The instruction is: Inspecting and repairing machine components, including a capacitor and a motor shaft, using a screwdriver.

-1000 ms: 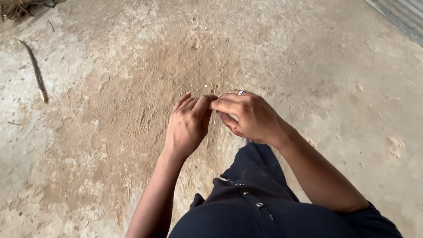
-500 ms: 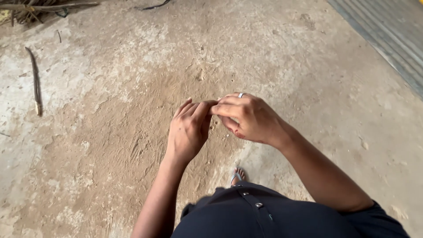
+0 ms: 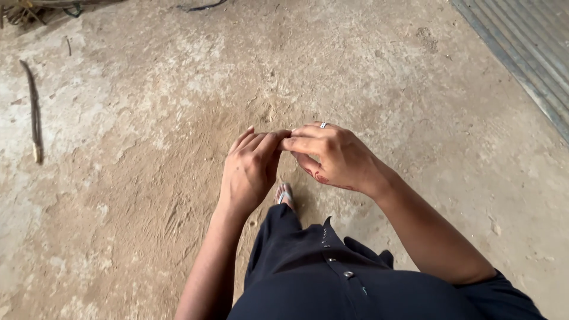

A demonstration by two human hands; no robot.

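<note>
Ground [image 3: 148,195] is bare, sandy concrete, worn paler towards the left; it fills nearly the whole view. Corrugated metal sheet [image 3: 527,53] runs along the upper right edge, grey and ribbed. The person's dark buttoned garment [image 3: 332,278] occupies the bottom centre, with one sandalled foot [image 3: 284,195] showing just below the hands.

Left hand [image 3: 249,172] is held palm away, fingers together and curled slightly, their tips meeting the right hand [image 3: 335,157]. The right hand's thumb and forefinger are pinched closed at the left fingertips; whether something small sits between them cannot be told. A ring [image 3: 323,125] sits on a right finger, and reddish marks show on the right palm's edge.

For fine work at the fingertips, my judgement: keep both wrists steady and close together, pinch lightly, and hold the contact point in clear sight.

Thin stick [image 3: 32,109] lies well apart at the left.

No packages, labels or signs are visible
</note>
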